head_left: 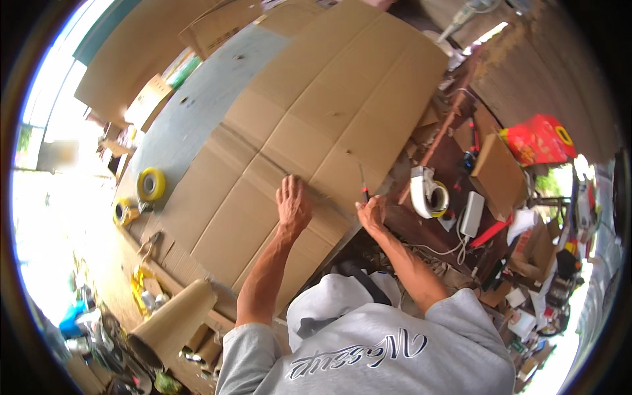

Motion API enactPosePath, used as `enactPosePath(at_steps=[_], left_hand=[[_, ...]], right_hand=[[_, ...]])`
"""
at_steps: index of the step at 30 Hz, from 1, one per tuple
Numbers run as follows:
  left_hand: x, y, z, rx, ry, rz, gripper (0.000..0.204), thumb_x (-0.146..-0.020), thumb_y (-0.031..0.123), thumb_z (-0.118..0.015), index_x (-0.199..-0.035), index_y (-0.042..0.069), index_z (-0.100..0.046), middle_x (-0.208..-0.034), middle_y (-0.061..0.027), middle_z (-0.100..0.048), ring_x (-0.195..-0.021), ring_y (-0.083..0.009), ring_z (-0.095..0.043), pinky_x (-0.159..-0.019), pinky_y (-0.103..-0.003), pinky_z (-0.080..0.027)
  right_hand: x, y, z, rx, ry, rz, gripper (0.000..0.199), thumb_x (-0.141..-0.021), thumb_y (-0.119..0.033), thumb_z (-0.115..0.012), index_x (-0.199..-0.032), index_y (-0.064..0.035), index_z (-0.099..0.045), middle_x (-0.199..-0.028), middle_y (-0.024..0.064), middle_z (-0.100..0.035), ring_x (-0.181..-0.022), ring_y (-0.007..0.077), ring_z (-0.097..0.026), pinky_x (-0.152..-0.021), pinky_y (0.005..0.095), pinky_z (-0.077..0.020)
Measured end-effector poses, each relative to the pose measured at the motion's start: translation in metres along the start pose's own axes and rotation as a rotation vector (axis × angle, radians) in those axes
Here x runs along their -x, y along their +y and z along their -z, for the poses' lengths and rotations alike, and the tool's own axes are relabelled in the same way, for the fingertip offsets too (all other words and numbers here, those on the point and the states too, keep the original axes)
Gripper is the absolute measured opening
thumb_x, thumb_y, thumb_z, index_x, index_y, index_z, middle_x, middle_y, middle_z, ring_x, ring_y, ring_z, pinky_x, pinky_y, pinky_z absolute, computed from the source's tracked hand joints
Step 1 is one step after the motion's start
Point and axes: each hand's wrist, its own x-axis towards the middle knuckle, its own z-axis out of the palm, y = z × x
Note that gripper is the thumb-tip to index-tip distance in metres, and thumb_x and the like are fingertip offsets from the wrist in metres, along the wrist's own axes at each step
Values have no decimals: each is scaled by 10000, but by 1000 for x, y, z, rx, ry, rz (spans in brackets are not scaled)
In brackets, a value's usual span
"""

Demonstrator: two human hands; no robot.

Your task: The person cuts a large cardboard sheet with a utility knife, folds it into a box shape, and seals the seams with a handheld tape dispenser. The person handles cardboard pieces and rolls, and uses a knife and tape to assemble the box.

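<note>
Grey shirt (395, 368): filled the near edge; bore dark lettering across the chest.
Brown roll (174, 316): lay near left, tube-shaped, with one end hollow.
Cardboard sheet (322, 131): stretched from near centre to far right, flat, crossed by long creases; covered much of a grey-blue tabletop (204, 99).
Right hand (372, 214): curled round a slim tool (365, 191), at the sheet's near right edge; contact with the sheet not possible to tell.
Handle: was red and black, with a thin shaft directed far, over the sheet.
Left hand (293, 204): lay palm down on the sheet, with fingers outstretched; had hold of nothing visible.
White block (472, 212): rested at the right, with pale cable attached.
Yellow tape rolls (159, 193): stood as a pair at the left, just beside the sheet.
Tape dispenser (420, 191): sat right of the right hand, white, loaded with a roll.
Brown box (497, 174): stood tilted farther right.
Red bag (543, 139): lay beyond the box, far right.
Carton (217, 26): stood far left, behind the tabletop.
</note>
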Motion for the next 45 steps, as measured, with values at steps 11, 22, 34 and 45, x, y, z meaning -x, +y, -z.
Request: enactPosePath(at_steps=[11,22,34,45], left_hand=[[41,10,-10,-41,-86,-156,751,-853,271,-731,-1495,31,-425,-1621,-239,-255,-1495,-446,-220,-1173,-609,-226],[133,46,4,83,-146,-56,778,-803,154,-748,-1501,70,-416,-1628,-230,-235,-1511,-405,-215,-1211,-549,-213],[308,17,0,37,43,599,801,-765,116,-750,-1501,100,-435,-1635,-199,-256,-1503,-398,-244,-1183,-561,-255],[352,14,2,122,18,682,926,-712,125,-778,-1546,142,-375,-1671,-148,-192,-1525,-374,-205,-1166,-595,-277]], right_hand=[[12,25,200,-336,294,-192,232,-925,-227,-661,-1042,-34,-608,-823,221,-669,-793,407,-676,-663,500,-525],[-87,142,228,183,589,147,308,-761,31,-681,-1057,-25,-619,-1040,144,-629,-1020,370,-618,-886,467,-501],[-15,-93,8,-304,-688,425,433,-781,-266,-817,-1109,-20,-682,-1005,167,-723,-897,293,-708,-807,408,-559],[-34,-114,1,-483,-375,208,275,-944,-239,-623,-771,-28,-653,-639,103,-664,-558,230,-623,-577,412,-514]])
